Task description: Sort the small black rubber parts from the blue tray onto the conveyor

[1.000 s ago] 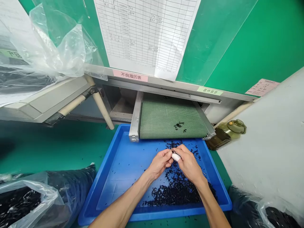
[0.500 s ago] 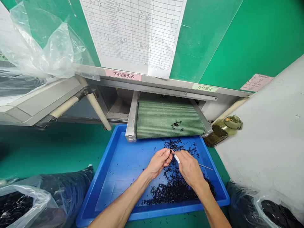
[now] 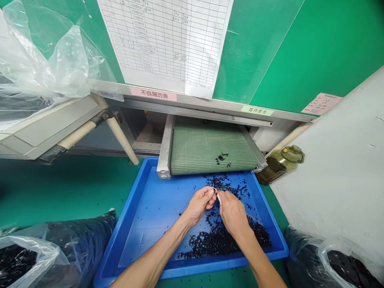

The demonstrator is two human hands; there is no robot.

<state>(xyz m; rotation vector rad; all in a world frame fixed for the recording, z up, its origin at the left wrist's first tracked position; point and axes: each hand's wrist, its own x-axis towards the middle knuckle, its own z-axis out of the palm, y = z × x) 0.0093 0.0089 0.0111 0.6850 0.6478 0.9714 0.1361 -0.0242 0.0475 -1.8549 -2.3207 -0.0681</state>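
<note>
Left hand pinches the black piece — just off the right hand at ten o'clock, whose grip I can't tell.

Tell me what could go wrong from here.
1. The small black piece pinched in the left grip could slip and get lost among the dark pieces in the blue tray.
2. The right grip works right up against the left, so a bump might knock that piece loose.
3. The heap lies near the tray's near rim, so stirring it might spill some.
</note>
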